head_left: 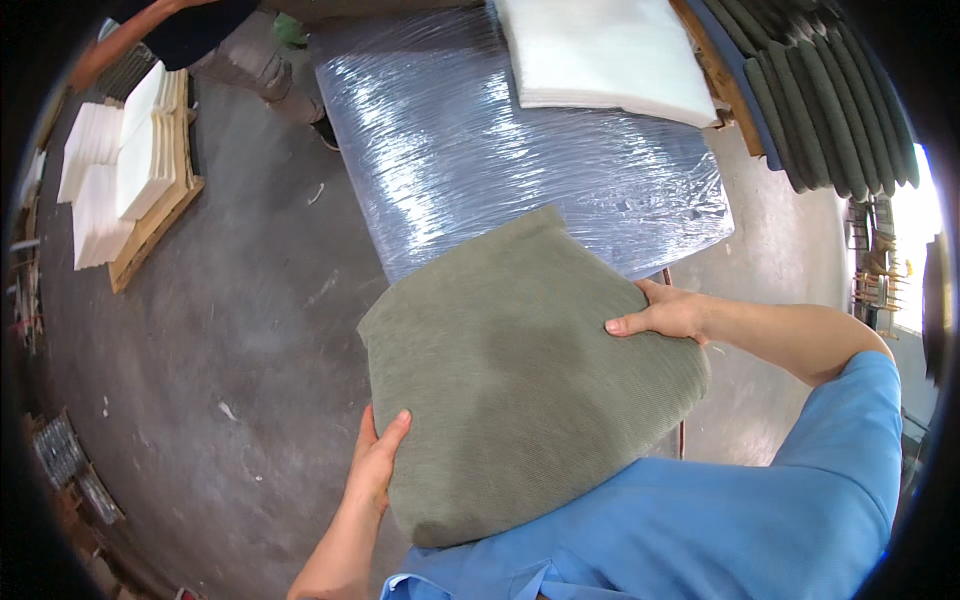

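Note:
A padded cushion [510, 380] in olive-green ribbed fabric is held up in front of my body, its near edge against my blue shirt. My left hand [376, 455] grips its left edge, thumb on top and fingers underneath. On the far right edge my right hand [665, 312] clasps it the same way, with most fingers hidden below. Just beyond the cushion stands a table [450, 150] covered in shiny clear plastic wrap over a bluish surface. A stack of white foam or wadding sheets [605, 55] lies on its far right part.
Several dark green cushions [825, 110] stand in a row at the far right. White padding stacks [145, 150] rest on a wooden pallet [160, 225] at the left. Another person [235, 50] stands at the upper left, beside the table. Scraps lie on the grey floor [270, 330].

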`<state>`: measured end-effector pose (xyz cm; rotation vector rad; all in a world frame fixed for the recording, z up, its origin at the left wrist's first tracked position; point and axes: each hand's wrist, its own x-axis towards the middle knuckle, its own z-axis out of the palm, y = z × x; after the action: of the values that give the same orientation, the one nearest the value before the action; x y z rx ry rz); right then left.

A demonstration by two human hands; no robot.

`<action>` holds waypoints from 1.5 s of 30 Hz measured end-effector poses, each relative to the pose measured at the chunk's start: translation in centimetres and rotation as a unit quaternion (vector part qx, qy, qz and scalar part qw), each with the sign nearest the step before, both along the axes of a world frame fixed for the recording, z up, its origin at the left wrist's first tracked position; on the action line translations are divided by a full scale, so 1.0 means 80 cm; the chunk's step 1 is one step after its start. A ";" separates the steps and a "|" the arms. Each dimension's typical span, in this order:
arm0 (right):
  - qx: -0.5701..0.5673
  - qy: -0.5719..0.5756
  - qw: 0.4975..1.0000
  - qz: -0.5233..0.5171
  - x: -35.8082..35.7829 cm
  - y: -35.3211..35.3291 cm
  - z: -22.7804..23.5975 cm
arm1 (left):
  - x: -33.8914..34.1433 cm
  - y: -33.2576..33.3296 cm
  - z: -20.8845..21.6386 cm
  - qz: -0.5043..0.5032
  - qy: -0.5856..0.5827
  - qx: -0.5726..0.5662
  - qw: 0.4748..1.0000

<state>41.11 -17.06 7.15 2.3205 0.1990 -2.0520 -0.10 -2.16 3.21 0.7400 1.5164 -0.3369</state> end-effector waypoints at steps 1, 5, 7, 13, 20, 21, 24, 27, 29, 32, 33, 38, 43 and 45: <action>-0.017 0.002 1.000 -0.007 0.003 -0.002 -0.020 | 0.005 0.005 -0.007 -0.022 0.010 0.002 1.000; -0.026 -0.012 0.999 -0.022 0.006 0.010 -0.057 | 0.003 0.020 -0.064 -0.060 0.039 -0.001 0.997; -0.029 -0.039 0.999 -0.019 0.011 0.006 -0.085 | 0.006 0.033 -0.079 -0.059 0.043 -0.005 0.997; -0.031 -0.051 0.997 -0.041 0.007 0.039 -0.110 | 0.014 0.049 -0.120 -0.019 0.033 -0.033 0.999; 0.004 -0.079 0.997 -0.012 0.018 0.060 -0.174 | 0.026 0.076 -0.183 0.006 0.044 -0.014 0.999; 0.010 -0.067 0.998 -0.015 0.020 0.064 -0.178 | 0.023 0.080 -0.198 0.021 0.033 -0.019 0.999; 0.028 -0.043 0.999 -0.016 0.023 0.074 -0.193 | 0.016 0.085 -0.246 -0.002 0.038 0.000 0.999; 0.052 -0.044 0.997 -0.022 0.025 0.077 -0.212 | 0.018 0.097 -0.262 -0.011 0.012 0.013 1.000; 0.080 -0.031 0.996 -0.028 0.031 0.072 -0.229 | 0.017 0.104 -0.279 0.014 0.037 0.047 0.998; 0.086 -0.075 0.993 -0.017 0.030 0.073 -0.231 | 0.006 0.100 -0.294 0.062 0.058 0.090 0.992; 0.085 -0.089 0.992 -0.017 0.030 0.074 -0.223 | 0.006 0.101 -0.294 0.079 0.059 0.106 0.990; 0.157 -0.019 0.963 -0.216 0.031 0.006 -0.182 | -0.037 0.022 -0.214 0.162 -0.129 0.169 0.964; 0.222 0.029 0.900 -0.374 0.047 -0.061 -0.146 | -0.064 -0.043 -0.023 0.248 -0.287 0.111 0.919; 0.230 0.053 0.870 -0.433 0.041 -0.050 -0.134 | -0.049 -0.035 0.029 0.251 -0.312 0.151 0.904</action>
<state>44.40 -21.08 -3.55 2.9371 -0.5226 -2.7595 -4.01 -4.98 5.51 0.5858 1.0877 0.4997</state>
